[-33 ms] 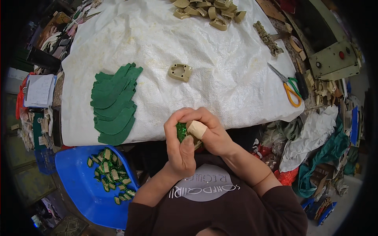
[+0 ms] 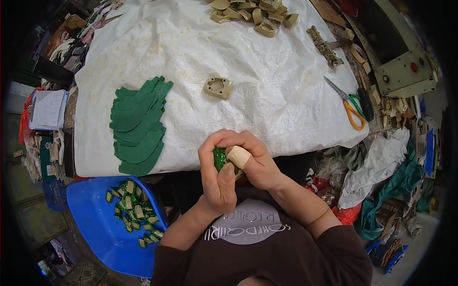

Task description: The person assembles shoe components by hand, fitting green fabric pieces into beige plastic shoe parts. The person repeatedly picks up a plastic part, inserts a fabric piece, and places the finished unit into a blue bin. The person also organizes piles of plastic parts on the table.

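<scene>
Close in front of my chest, at the near edge of the white sheet, my two hands are closed together around a shoe heel [image 2: 219,158] with a shiny green glitter covering. My left hand [image 2: 215,183] wraps its near left side, thumb pressed on it. From the right, my right hand [image 2: 261,167] grips it, its thumb wrapped in beige tape and lying across the piece. Fingers hide most of the heel. A bare beige plastic heel [image 2: 218,87], hollow side showing, lies beyond my hands. Overlapping green fabric pieces [image 2: 139,126] are fanned out to the left.
A blue basin [image 2: 102,238] at the lower left holds several green-covered heels [image 2: 136,207]. More beige heels [image 2: 255,12] are piled at the far edge of the white sheet [image 2: 191,52]. Scissors [image 2: 348,102] lie at right, near a grey control box [image 2: 405,71]. Crumpled bags [image 2: 374,167] crowd the right.
</scene>
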`<action>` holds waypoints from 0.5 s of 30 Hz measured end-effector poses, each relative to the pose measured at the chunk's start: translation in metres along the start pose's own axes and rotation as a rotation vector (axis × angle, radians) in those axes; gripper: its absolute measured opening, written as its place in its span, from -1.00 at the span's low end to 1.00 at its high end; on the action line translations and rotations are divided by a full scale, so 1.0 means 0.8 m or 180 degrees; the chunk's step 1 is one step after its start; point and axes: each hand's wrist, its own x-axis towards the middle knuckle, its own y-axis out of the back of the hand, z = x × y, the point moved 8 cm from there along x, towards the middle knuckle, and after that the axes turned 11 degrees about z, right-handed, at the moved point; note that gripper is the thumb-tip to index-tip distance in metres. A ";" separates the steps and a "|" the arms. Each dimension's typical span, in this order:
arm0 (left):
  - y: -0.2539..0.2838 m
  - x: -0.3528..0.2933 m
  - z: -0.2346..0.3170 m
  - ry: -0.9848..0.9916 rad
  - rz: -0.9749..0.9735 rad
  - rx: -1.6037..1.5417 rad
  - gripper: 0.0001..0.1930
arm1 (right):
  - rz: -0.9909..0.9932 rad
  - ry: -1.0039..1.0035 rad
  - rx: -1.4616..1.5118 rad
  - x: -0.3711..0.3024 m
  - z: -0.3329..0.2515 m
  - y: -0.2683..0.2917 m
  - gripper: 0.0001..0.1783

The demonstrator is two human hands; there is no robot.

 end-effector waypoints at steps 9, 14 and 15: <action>0.008 0.004 -0.037 0.1039 0.0055 -0.1562 -0.14 | 0.0130 0.0088 -0.0158 0.019 -0.015 0.025 -0.47; 0.010 0.003 -0.011 -0.0271 -0.0101 0.0308 -0.04 | -0.0311 0.0836 -0.2524 0.022 -0.053 0.012 -0.56; 0.012 -0.002 -0.008 -0.0760 -0.0060 0.0503 -0.06 | -0.0455 0.0671 -0.2415 0.023 -0.049 0.011 -0.57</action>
